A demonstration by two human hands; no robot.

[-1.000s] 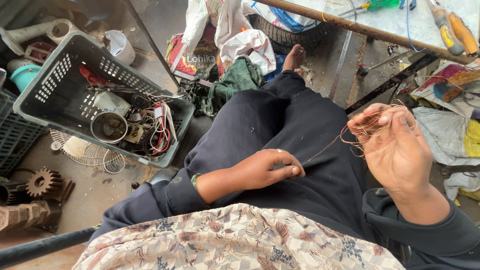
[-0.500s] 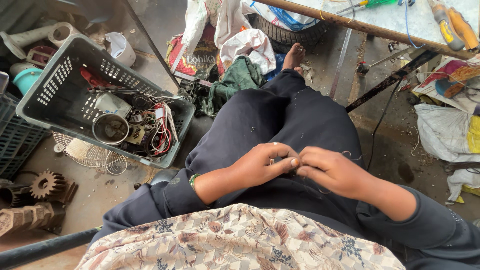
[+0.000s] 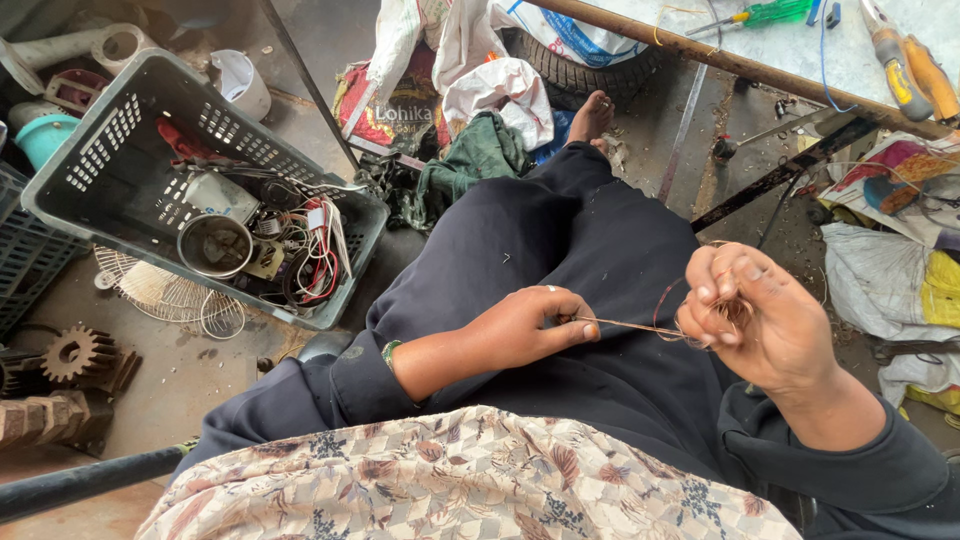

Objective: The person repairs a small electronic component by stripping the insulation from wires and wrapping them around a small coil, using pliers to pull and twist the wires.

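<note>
A thin copper wire (image 3: 640, 327) is stretched across the lap, over the dark trousers (image 3: 560, 260), which serve here as the landmark. At the left end of the strand, above the near thigh, the left hand (image 3: 520, 325) is closed, its thumb and fingertips pinched together on the wire. At the right end, just beyond the trousers' right edge, the right hand (image 3: 765, 320) is curled shut around a small bundle of the same wire, loose loops of which are seen about its fingers (image 3: 715, 275). The wire between the two hands appears taut and nearly level. The step in hand is judged to be the drawing out and gathering of the strand; it would be done well if the pinch were kept light enough for the wire to slide without kinking, and if the pull were kept straight along the strand so that so fine a wire is not snapped. The loops would best be laid side by side and not crossed. To the left of the trousers, on the floor, a grey plastic crate (image 3: 120, 170) of parts and wiring is seen, and beyond the trousers a green cloth (image 3: 470, 160) lies crumpled.
</note>
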